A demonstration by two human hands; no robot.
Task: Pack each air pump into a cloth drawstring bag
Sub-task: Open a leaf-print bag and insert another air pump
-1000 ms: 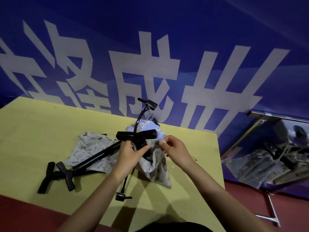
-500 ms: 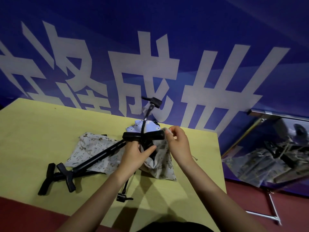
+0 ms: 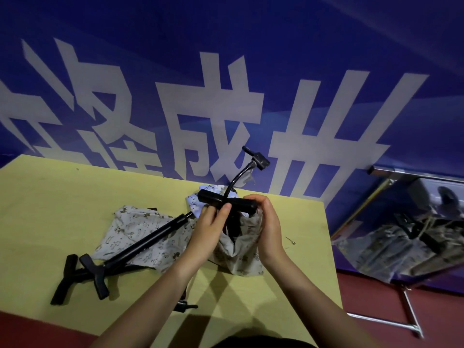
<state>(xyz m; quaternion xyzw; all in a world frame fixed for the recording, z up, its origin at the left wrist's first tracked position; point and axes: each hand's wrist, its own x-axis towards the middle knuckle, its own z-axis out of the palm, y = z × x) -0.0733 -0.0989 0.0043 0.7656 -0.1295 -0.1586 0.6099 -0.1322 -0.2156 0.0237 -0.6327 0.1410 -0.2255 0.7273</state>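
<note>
A black air pump stands upright in a patterned cloth bag (image 3: pixel 241 257) on the yellow table (image 3: pixel 50 197). Its T-handle (image 3: pixel 213 200) sticks out of the bag's mouth, and its hose (image 3: pixel 236 177) curves up to a valve head. My left hand (image 3: pixel 209 228) pinches the bag's rim just under the middle of the handle. My right hand (image 3: pixel 267 222) holds the rim by the handle's right end. Two more black pumps (image 3: pixel 140 243) lie to the left across a flat patterned bag (image 3: pixel 130 227). A pale blue bag (image 3: pixel 195 200) lies behind.
A hose end with a valve head (image 3: pixel 185 306) lies near the table's front edge. A small pin (image 3: pixel 290 240) lies on the table right of my hands. Beyond the table's right edge, a reflective panel (image 3: pixel 406 237) leans on a metal stand (image 3: pixel 411 322). A blue banner wall (image 3: pixel 251 71) stands behind.
Both hands have lifted the bag's rim higher up the pump, to just under the handle. My hands have closed in toward each other, and the hose tip has swung a little right.
</note>
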